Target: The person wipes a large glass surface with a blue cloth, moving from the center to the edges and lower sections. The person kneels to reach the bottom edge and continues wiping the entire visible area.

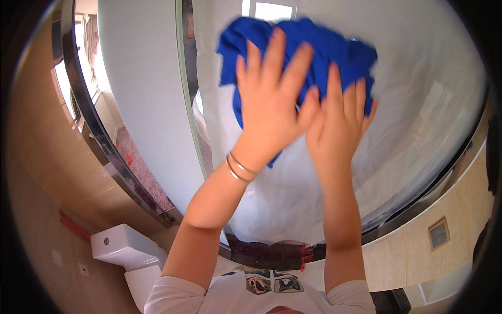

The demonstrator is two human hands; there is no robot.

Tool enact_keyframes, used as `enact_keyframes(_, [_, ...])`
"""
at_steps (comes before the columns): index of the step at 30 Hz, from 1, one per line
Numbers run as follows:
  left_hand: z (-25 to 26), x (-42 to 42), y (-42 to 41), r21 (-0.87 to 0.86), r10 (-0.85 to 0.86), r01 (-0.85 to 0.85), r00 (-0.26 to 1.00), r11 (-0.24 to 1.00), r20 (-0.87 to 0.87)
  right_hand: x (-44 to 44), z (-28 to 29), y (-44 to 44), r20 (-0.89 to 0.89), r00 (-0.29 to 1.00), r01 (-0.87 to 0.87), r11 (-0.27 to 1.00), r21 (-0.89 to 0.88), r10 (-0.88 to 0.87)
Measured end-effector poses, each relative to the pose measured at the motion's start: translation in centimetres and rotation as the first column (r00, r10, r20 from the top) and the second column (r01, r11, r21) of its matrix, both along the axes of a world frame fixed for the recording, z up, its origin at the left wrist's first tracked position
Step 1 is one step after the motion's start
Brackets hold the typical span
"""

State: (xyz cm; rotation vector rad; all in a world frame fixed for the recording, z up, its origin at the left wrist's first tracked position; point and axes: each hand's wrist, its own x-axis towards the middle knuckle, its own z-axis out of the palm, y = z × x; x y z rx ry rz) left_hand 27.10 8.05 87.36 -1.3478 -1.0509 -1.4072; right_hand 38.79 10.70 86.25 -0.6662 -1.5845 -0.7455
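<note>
A bunched blue cloth (310, 35) lies spread against a tall glass panel (400, 129) in front of me. My left hand (270, 90), with two thin bangles at its wrist, presses flat on the cloth's left part, fingers spread. Close beside it, my right hand (339, 117) lies over the cloth's lower right part, its thumb near my left thumb. A corner of the cloth hangs below my left hand. Whitish sheeting shows behind or on the glass; which of the two, I cannot tell.
To the left is a pale panel with a greenish edge (188, 98), then a dark frame (94, 121) beside a pinkish carpet (137, 165). A white toilet (129, 247) stands at the lower left. A dark sill (270, 255) runs below the glass. A floor drain (438, 234) lies at the right.
</note>
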Motion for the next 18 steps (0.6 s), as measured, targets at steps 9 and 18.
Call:
enact_keyframes(9, [-12.8, 4.6, -0.3, -0.244, -0.114, 0.073, 0.981, 0.967, -0.158, 8.6, -14.1, 0.0, 0.095, 0.993, 0.084, 0.981, -0.175, -0.068])
enact_keyframes(18, [-0.1, 11.5, 2.8, -0.175, -0.201, 0.145, 0.91, 0.974, -0.363, 10.1, -1.3, -0.5, -0.21, 0.973, -0.133, 0.979, -0.154, 0.099])
